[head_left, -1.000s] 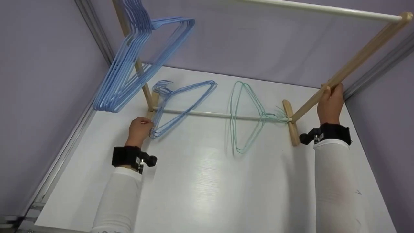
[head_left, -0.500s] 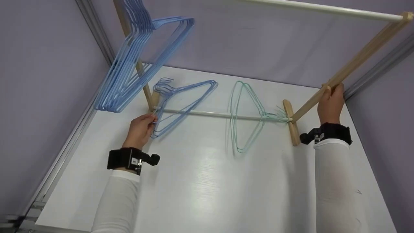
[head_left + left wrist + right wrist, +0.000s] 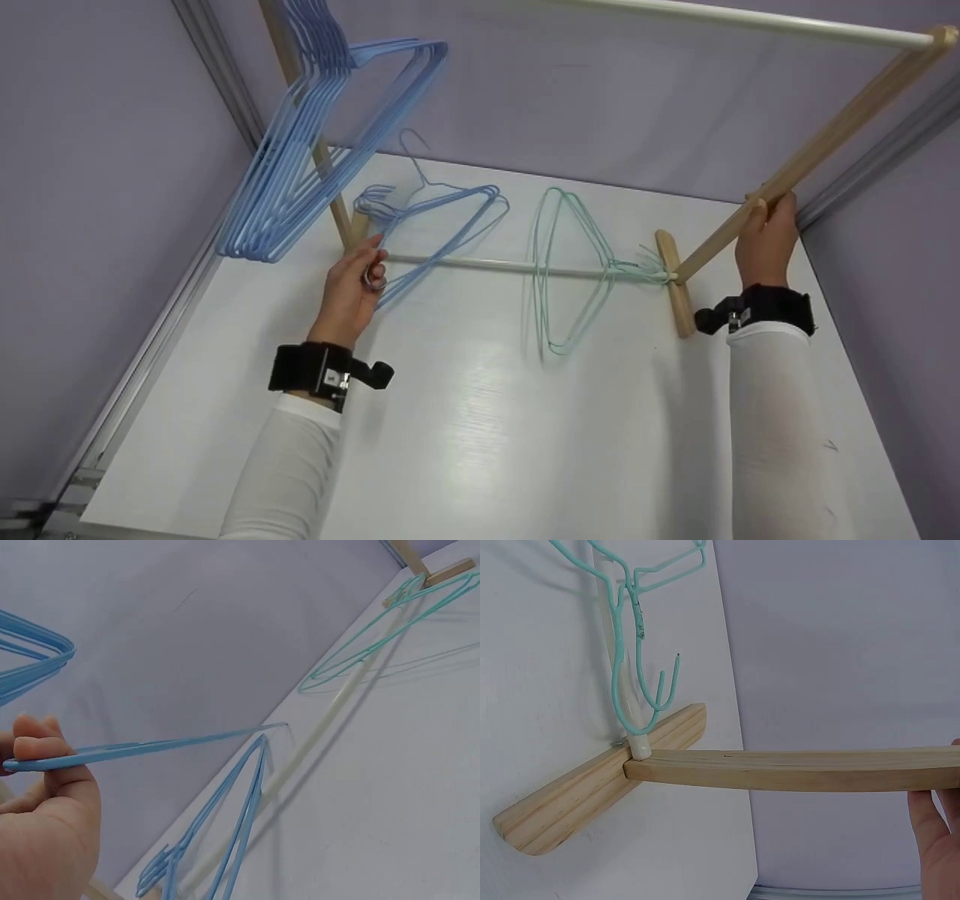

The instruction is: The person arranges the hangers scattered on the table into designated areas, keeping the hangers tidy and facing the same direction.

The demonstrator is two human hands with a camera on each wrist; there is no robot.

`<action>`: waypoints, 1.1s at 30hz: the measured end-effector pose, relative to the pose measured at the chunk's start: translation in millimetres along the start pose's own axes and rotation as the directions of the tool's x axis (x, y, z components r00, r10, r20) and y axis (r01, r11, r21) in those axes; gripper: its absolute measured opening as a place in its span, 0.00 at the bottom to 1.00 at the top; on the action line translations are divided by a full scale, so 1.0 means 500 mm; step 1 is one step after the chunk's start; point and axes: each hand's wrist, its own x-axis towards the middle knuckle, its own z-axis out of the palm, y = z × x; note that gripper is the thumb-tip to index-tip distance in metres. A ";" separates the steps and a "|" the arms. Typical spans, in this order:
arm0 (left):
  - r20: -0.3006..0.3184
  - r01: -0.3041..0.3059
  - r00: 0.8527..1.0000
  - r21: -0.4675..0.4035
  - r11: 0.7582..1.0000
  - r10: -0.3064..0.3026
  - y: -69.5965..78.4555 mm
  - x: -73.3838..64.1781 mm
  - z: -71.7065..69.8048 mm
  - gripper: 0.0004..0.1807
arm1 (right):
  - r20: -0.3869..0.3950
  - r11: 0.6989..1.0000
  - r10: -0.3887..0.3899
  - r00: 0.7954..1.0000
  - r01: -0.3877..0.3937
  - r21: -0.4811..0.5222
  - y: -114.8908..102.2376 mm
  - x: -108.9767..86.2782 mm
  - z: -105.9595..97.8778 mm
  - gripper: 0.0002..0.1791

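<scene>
In the head view my left hand (image 3: 349,292) pinches one blue wire hanger (image 3: 150,748) near a lower corner. Its hook points up toward the back wall. Below it, several more blue hangers (image 3: 491,189) rest at the left end of the rack's low white rod (image 3: 487,263). My right hand (image 3: 769,244) holds the right wooden upright (image 3: 832,142) of the rack, partly hidden behind it. At the low rod's right end are some mint-green wire hangers (image 3: 619,690), their hooks by the wooden foot (image 3: 562,799).
A thick bunch of blue hangers (image 3: 319,82) hangs high at the left, near the left upright (image 3: 283,45). The rack's top rod (image 3: 750,21) crosses above. White tabletop (image 3: 480,435) lies beneath, with grey-purple walls (image 3: 112,187) around.
My left hand has moved up and right, lifting one blue hanger out of the lower group. That hanger's hook has swung up. The right hand has stayed on the upright.
</scene>
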 end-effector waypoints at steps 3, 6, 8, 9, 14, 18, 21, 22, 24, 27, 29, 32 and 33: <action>0.018 -0.048 0.999 0.106 0.993 0.046 -0.007 -0.008 0.008 0.22 | -0.002 1.000 -0.003 1.000 0.003 0.004 0.001 -0.001 0.002 0.24; 0.016 -0.083 0.997 0.226 0.971 0.081 -0.012 -0.012 0.011 0.20 | -0.003 1.000 -0.007 1.000 0.007 0.001 0.003 -0.001 0.004 0.24; 0.003 -0.096 0.995 0.288 0.953 0.099 -0.016 -0.012 0.010 0.20 | 0.000 1.000 -0.011 1.000 0.011 0.002 0.004 0.000 0.004 0.24; -0.004 -0.102 0.994 0.318 0.943 0.109 -0.018 -0.012 0.008 0.20 | 0.005 1.000 -0.013 1.000 0.013 0.003 0.005 0.000 0.005 0.24; -0.049 -0.129 0.986 0.399 0.908 0.162 -0.022 -0.013 0.003 0.18 | 0.013 1.000 -0.023 1.000 0.022 0.010 0.007 0.000 0.006 0.24; -0.078 -0.172 0.973 0.385 0.907 0.218 -0.018 -0.018 0.004 0.13 | 0.002 1.000 -0.029 1.000 0.029 0.012 0.008 0.000 0.008 0.24; -0.093 -0.212 0.961 0.354 0.911 0.259 -0.012 -0.023 0.011 0.13 | -0.003 0.999 -0.030 1.000 0.030 0.011 0.009 0.001 0.008 0.24; -0.093 -0.224 0.958 0.342 0.913 0.270 -0.010 -0.025 0.014 0.14 | -0.004 1.000 -0.028 1.000 0.028 0.012 0.009 0.001 0.008 0.24; -0.086 -0.252 0.952 0.321 0.913 0.294 -0.006 -0.029 0.022 0.15 | -0.004 1.000 -0.025 1.000 0.026 0.010 0.009 0.002 0.007 0.24; -0.068 -0.303 0.941 0.277 0.912 0.333 0.002 -0.036 0.034 0.14 | -0.002 1.000 -0.024 1.000 0.024 0.003 0.010 0.002 0.005 0.24; -0.045 -0.341 0.931 0.255 0.905 0.363 0.006 -0.043 0.043 0.12 | 0.000 1.000 -0.024 1.000 0.024 0.001 0.010 0.002 0.004 0.24; 0.002 -0.399 0.913 0.223 0.889 0.409 0.014 -0.051 0.055 0.08 | 0.000 1.000 -0.020 1.000 0.020 -0.002 0.011 0.001 0.001 0.24; 0.019 -0.417 0.906 0.212 0.884 0.423 0.016 -0.054 0.058 0.08 | 0.002 1.000 -0.018 1.000 0.018 -0.003 0.010 0.001 0.001 0.24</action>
